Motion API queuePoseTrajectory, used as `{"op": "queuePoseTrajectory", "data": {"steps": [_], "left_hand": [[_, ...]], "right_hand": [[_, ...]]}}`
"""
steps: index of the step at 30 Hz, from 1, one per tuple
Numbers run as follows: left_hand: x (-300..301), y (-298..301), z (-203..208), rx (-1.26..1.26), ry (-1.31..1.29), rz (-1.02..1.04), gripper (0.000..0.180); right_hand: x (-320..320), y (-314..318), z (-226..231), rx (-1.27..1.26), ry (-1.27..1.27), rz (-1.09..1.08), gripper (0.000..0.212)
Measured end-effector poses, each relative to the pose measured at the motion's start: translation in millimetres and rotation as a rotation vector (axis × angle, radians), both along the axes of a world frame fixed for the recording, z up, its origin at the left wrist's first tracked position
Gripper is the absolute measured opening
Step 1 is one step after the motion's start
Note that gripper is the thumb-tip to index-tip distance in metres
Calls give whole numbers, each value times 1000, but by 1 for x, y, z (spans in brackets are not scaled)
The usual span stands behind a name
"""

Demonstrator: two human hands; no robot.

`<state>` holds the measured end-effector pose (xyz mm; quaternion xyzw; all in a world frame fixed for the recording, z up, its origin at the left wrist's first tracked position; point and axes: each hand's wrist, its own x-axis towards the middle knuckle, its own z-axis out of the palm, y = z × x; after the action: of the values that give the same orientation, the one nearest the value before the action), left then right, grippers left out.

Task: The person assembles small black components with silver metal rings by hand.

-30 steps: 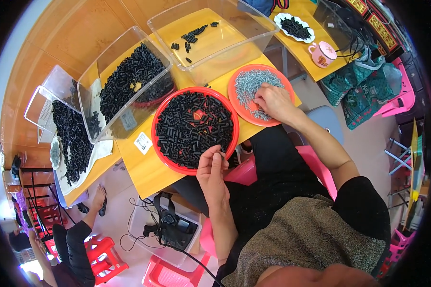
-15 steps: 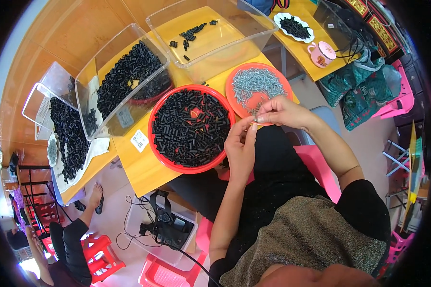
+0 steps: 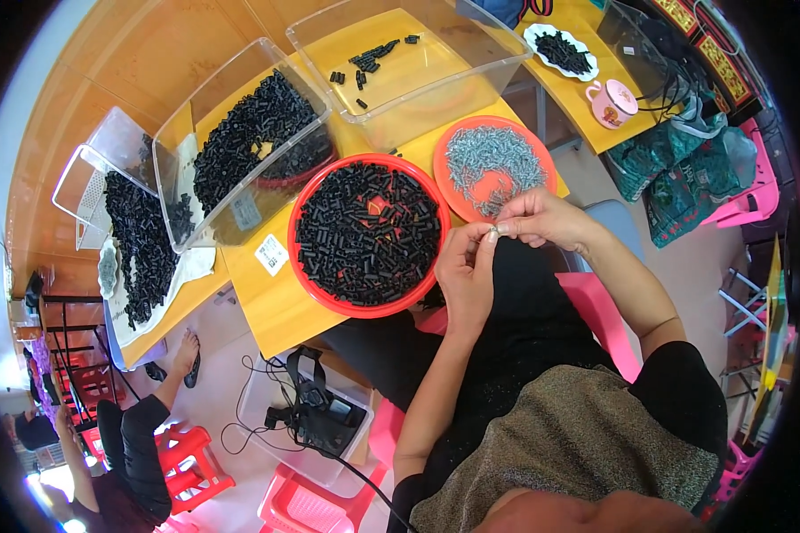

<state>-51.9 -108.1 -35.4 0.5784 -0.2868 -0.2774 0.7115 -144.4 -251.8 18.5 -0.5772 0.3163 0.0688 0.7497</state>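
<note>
My left hand (image 3: 468,277) and my right hand (image 3: 547,218) meet fingertip to fingertip over my lap, just at the near edge of an orange-red plate (image 3: 455,197). Both pinch at a tiny piece, mostly covered by the fingers and too small to name. Small silvery metal pieces (image 3: 489,158), like screws, are heaped on the plate. Left of my hands stands a round red basin (image 3: 299,258) full of short black plastic tubes (image 3: 356,253).
Behind the basin, one clear plastic bin (image 3: 180,233) holds many black pieces; another clear bin (image 3: 400,124) has several. More black pieces lie on a white cloth (image 3: 187,266) at left. A pink mug (image 3: 613,105) and green bags (image 3: 684,191) are at right. Another person (image 3: 133,444) sits lower left.
The whole scene has shifted slightly to the right in the picture as the view moved. My fingertips stay pinched together, with the right fingers curled a little more.
</note>
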Motion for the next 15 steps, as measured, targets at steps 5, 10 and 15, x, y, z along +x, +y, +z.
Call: {"op": "queuePoseTrajectory", "data": {"steps": [5, 10, 15], "left_hand": [[-1, -3, 0, 18, 30, 23, 7], [3, -6, 2, 16, 360, -38, 10], [1, -13, -3, 1, 425, -41, 10]], "right_hand": [[-1, 12, 0, -279, -73, -103, 10], [0, 18, -6, -504, -247, -126, 8], [2, 19, -4, -667, -237, -216, 7]]}}
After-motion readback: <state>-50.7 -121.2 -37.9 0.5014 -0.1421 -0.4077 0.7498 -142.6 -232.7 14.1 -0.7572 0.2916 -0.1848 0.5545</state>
